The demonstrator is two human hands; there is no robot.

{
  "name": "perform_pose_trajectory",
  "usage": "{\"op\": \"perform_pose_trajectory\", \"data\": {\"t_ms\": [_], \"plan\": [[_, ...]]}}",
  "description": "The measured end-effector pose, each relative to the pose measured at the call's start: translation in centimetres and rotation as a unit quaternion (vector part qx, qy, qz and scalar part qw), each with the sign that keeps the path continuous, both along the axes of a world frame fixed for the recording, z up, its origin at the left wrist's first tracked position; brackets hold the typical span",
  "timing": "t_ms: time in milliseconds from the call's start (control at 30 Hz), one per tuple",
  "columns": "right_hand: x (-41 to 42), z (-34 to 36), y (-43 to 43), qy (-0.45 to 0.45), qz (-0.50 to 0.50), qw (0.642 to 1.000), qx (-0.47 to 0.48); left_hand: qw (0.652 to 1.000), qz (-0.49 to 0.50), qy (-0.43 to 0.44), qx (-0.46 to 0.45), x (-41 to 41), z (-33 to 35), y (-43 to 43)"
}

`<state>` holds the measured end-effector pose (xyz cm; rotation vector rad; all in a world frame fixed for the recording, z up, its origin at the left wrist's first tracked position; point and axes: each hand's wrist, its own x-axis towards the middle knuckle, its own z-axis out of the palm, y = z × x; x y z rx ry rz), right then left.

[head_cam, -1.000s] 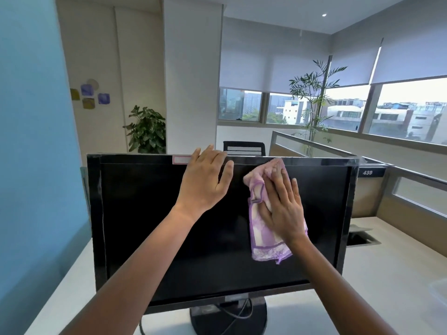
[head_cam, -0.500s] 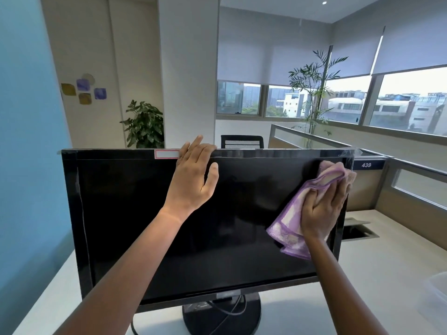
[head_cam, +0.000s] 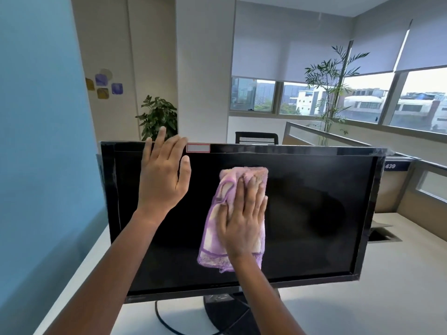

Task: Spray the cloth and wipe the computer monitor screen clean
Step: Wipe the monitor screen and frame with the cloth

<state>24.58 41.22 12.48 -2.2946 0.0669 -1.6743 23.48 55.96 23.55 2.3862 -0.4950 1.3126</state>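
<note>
A black computer monitor [head_cam: 314,213] stands on a white desk, its dark screen facing me. My right hand [head_cam: 244,216] presses a pink and purple cloth [head_cam: 217,228] flat against the middle of the screen, fingers straight and pointing up. The cloth hangs below the palm and bunches above the fingertips. My left hand [head_cam: 162,175] is spread open at the screen's upper left, its fingertips reaching past the top bezel. No spray bottle is in view.
The white desk [head_cam: 399,298] stretches to the right, with a cable hatch [head_cam: 382,235] behind the monitor's right edge. The round stand [head_cam: 225,313] and a black cable lie under the screen. A blue partition [head_cam: 43,141] is close on the left.
My right hand slid the cloth from the screen's upper right edge back to the middle and lower. My left hand shifted left along the top bezel and its fingers straightened.
</note>
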Motion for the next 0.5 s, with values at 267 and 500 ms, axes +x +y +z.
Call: {"op": "perform_pose_trajectory", "data": {"t_ms": [267, 500], "plan": [[-0.2, -1.7, 11.6, 0.017, 0.085, 0.983, -0.164, 0.999, 0.025, 0.008, -0.02, -0.5, -0.6, 4.6], [-0.4, -3.0, 12.8, 0.037, 0.091, 0.951, -0.293, 0.999, -0.012, 0.011, -0.037, -0.9, -1.3, 5.3]]}}
